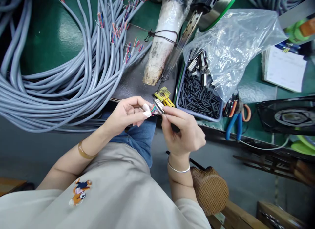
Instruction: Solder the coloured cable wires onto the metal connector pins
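My left hand (135,111) is closed, with thumb and fingers pinching a bunch of thin coloured wires (153,109) just beside a multi-pin connector (158,105). The connector has a row of metal pins along its side, where the wires meet it. On its other end, my right hand (182,128) grips the connector between thumb and forefinger. Both hands are in front of the bench edge. Right behind the connector lies a yellow clip-like piece (167,99) on a crumpled yellow scrap.
Grey cables (98,71) with stripped ends cover the bench's left. A wrapped white tube (162,42) and a metal rod point toward the hands. A blue bin (199,114) holds black sleeves and connectors under a plastic bag (236,42). Pliers (235,120) lie right; a woven stool (209,189) stands below.
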Demonstrator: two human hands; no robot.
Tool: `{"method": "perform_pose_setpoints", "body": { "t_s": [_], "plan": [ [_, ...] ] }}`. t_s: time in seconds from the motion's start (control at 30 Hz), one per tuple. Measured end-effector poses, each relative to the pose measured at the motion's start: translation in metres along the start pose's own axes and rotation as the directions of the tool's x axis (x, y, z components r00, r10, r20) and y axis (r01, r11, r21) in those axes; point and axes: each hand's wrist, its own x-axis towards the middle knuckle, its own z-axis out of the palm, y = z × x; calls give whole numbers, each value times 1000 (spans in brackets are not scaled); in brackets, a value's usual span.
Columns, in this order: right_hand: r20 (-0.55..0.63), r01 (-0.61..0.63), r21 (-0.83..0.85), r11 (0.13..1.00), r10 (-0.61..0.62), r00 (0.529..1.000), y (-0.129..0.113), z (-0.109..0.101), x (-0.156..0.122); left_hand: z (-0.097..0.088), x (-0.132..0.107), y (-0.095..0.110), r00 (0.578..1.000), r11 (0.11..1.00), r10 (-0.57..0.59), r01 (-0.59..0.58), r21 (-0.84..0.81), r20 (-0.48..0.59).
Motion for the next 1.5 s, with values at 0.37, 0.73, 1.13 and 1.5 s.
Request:
{"method": "perform_pose_setpoints", "body": {
  "t_s": [0.37,0.73,1.13,1.5],
  "plan": [
    [12,-116,43,992,115,993,9,24,-7,18,15,-2,932,954,208,-126,271,-296],
    [-6,-88,75,993,88,996,14,30,2,24,21,-1,848,828,424,-221,515,-317],
    [3,-88,63,994,88,996,16,31,4,25,20,1,833,745,485,-236,624,-265],
    [4,-124,47,991,124,992,12,29,9,33,18,11,829,748,467,-183,638,-308]
  ]
}}
